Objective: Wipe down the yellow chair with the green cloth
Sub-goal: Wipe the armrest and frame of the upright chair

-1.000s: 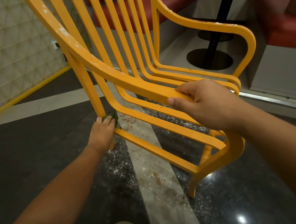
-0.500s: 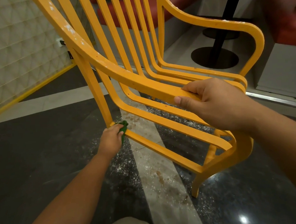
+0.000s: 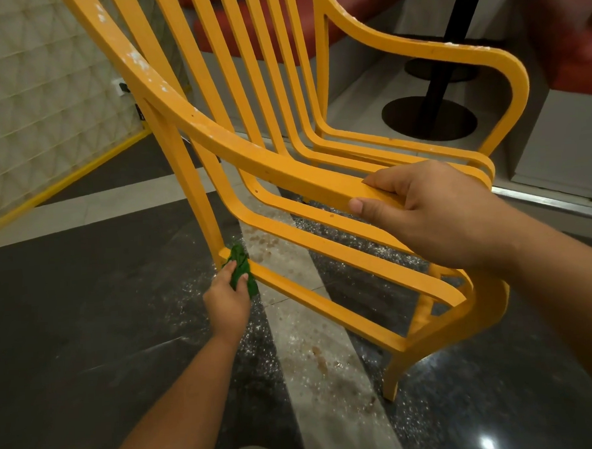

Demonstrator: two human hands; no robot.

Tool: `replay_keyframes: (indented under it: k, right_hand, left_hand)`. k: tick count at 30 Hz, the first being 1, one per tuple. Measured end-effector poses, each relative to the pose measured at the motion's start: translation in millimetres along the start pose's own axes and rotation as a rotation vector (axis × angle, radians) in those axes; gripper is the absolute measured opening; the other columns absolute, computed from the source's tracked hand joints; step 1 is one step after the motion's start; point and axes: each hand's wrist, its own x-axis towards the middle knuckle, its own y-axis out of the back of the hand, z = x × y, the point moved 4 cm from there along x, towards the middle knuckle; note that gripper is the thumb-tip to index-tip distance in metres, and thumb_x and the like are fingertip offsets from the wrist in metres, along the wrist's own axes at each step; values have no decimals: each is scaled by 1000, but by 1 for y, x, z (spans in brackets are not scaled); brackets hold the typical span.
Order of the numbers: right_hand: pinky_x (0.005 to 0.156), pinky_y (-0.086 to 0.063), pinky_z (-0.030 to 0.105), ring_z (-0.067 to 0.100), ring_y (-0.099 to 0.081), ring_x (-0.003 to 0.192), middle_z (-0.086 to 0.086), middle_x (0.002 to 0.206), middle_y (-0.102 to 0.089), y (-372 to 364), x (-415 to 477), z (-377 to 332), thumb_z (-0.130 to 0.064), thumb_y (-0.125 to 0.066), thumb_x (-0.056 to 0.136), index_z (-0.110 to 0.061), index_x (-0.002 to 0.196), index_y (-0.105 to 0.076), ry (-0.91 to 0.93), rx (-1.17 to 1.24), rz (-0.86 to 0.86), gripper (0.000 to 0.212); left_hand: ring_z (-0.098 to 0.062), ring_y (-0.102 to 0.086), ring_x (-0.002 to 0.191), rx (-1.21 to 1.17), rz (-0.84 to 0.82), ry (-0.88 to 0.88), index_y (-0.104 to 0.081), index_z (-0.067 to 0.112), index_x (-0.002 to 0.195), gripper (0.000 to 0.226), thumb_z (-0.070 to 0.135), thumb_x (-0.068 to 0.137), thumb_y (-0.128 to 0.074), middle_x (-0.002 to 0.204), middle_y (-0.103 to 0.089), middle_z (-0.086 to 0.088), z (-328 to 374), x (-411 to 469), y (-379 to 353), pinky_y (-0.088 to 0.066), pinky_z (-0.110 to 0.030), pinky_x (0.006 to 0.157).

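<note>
A dark polished floor [image 3: 86, 304] is seen across most of the view, crossed by a pale stone strip [image 3: 322, 360] that is marked with brownish stains and scattered with white specks. The yellow chair [image 3: 284, 166] is stood on this floor, over the pale strip, and its slatted back and seat, two curved armrests and bowed front leg are shown; chipped white patches are seen along the near armrest. A cream wall [image 3: 35, 111] patterned in raised triangles is found at the left, edged at its foot by a yellow line. Red upholstered seats [image 3: 344, 2] are placed behind the chair, and a black pedestal base [image 3: 429, 117] is set on a lighter floor beside them. The front part of the near armrest is gripped by the right hand [image 3: 424, 214], its fingers [image 3: 388, 181] being laid over the top and the thumb pressed against the near side. The left hand [image 3: 226, 303] is reached down low, and the green cloth [image 3: 241, 266] is held bunched between its curled fingers and thumb. The cloth is pressed against the lower side rail, just where that rail is joined to the rear leg
</note>
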Motion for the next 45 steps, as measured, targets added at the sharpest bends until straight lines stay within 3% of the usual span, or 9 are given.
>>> replay_keyframes:
  k: [6,12,16,19,23,26,31,37,45]
  right_hand:
    - [53,-41,32,15,-53,59,0,66,-58,0,1,1,-59,-46,96,-24,93,-66,0,-20,9,40]
    - [53,-41,32,15,-53,59,1,66,-58,0,1,2,-59,-46,96,-23,92,-67,4,-17,11,41]
    - [54,-42,32,16,-54,60,1,68,-59,-1,1,2,-58,-47,96,-23,96,-67,8,-9,2,41]
    - [55,-43,34,17,-54,61,2,69,-59,-1,1,2,-57,-47,97,-22,94,-67,12,-6,1,41]
    - [55,-43,34,17,-55,62,3,70,-60,-1,2,3,-58,-47,97,-21,95,-67,11,-10,4,41]
    - [55,-43,33,16,-55,62,2,70,-60,-2,2,2,-57,-47,97,-22,95,-67,15,-6,-4,41]
    - [56,-42,34,15,-53,62,1,69,-58,-2,1,1,-55,-48,99,-21,94,-67,21,-4,-3,39]
    - [54,-33,29,10,-50,60,-5,65,-54,0,-1,0,-53,-48,101,-21,95,-67,20,-32,2,38]
    - [54,-35,30,13,-52,61,-5,64,-54,2,-2,2,-52,-47,101,-20,93,-67,31,-3,0,39]
  left_hand:
    - [-38,-64,107,5,70,147,-59,7,136,37,18,101,-56,117,-69,-19,7,18,-5,-52,-45,90]
    - [-33,-61,117,-132,33,245,-53,11,142,40,19,103,-52,128,-65,-14,-1,12,-10,-51,-45,100]
    - [-36,-62,112,-97,-12,248,-58,4,134,35,19,103,-52,119,-67,-17,3,8,-10,-49,-43,94]
    - [-37,-63,110,-27,-23,227,-57,4,137,39,21,102,-54,123,-66,-18,3,24,0,-53,-47,94]
    - [-34,-59,107,168,-41,30,-57,-1,136,38,15,101,-55,128,-54,-18,28,15,-3,-50,-44,99]
    - [-26,-57,100,254,-147,-146,-57,-1,134,36,16,102,-53,122,-51,-12,43,-13,-12,-53,-43,94]
    - [-26,-55,97,360,-352,-369,-59,-1,133,37,19,103,-52,118,-54,-11,62,-50,-27,-50,-39,88]
    - [-20,-54,97,392,-487,-429,-61,7,133,37,22,100,-56,114,-54,-3,93,-80,-39,-49,-36,90]
    - [-19,-53,107,278,-664,-630,-65,16,127,34,28,96,-62,116,-61,0,128,-154,-61,-48,-34,93]
